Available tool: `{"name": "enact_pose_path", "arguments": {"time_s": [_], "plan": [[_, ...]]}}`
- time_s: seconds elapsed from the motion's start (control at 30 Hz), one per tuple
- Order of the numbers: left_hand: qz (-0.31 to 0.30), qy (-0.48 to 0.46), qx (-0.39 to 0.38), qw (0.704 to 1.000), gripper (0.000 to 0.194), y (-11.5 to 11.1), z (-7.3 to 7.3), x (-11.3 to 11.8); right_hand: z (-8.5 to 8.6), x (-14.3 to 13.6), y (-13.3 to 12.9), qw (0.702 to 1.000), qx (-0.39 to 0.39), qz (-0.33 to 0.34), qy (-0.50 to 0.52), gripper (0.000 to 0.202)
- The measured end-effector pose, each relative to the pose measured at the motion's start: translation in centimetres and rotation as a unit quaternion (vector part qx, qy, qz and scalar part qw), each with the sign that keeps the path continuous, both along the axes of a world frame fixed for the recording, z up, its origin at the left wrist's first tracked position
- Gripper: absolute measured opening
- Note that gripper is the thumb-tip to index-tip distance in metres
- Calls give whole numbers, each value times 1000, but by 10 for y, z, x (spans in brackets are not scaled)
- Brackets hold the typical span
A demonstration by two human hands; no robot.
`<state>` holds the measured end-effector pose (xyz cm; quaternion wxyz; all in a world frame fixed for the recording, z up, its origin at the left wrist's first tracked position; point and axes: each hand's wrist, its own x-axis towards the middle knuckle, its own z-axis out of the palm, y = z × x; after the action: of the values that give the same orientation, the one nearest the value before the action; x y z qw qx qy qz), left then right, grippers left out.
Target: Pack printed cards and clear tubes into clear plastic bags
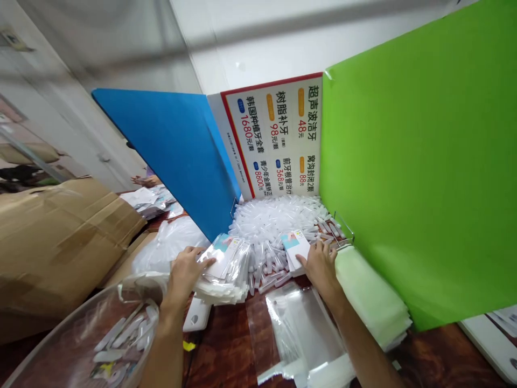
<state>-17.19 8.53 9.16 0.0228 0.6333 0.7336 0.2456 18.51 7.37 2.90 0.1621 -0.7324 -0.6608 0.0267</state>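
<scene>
My left hand (182, 276) grips the left edge of a bagged card (221, 258) on top of a tall stack of clear card packets (232, 288). Its thumb lies over the top card, and some of its fingers are hidden. Closed around a smaller stack of printed cards (296, 249) is my right hand (321, 265), its thumb on the white lower part. Behind and between both hands spreads a large heap of small translucent white tubes (278, 218). Flat clear plastic bags (301, 323) lie in front, below my right forearm.
Blue (169, 156) and green (420, 167) boards flank a printed price board (278, 134). A pale green stack of sheets (369, 296) lies right. On the left are a clear tub (76, 328), a white plastic bag (169, 242) and a cardboard box (60, 242). Another person's hand (147, 180) shows behind.
</scene>
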Motion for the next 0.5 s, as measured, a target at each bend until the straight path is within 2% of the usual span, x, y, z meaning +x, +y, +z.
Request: {"name": "enact_pose_path", "arguments": {"time_s": [0.1,0.2,0.27,0.33,0.37,0.43,0.5], "plan": [[-6,35,86,996,21,-8,-4,12,-5,-4,2,1000,-1,-13,5,41],[-53,-79,157,983,20,-40,-15,55,-9,-4,1,999,31,-21,16,37],[-76,-191,137,969,22,-68,-36,100,-12,-3,-1,995,81,-26,45,33],[-100,-262,41,959,21,-95,-66,147,-14,-1,-6,980,156,-19,122,30],[-114,-278,-7,954,31,-105,-83,167,-14,1,-10,966,191,-12,176,30],[-120,-299,-63,945,53,-118,-112,195,-12,7,-21,932,229,-8,282,32],[-105,-327,-83,935,63,-120,-132,201,-8,17,-35,910,223,-18,350,32]]}}
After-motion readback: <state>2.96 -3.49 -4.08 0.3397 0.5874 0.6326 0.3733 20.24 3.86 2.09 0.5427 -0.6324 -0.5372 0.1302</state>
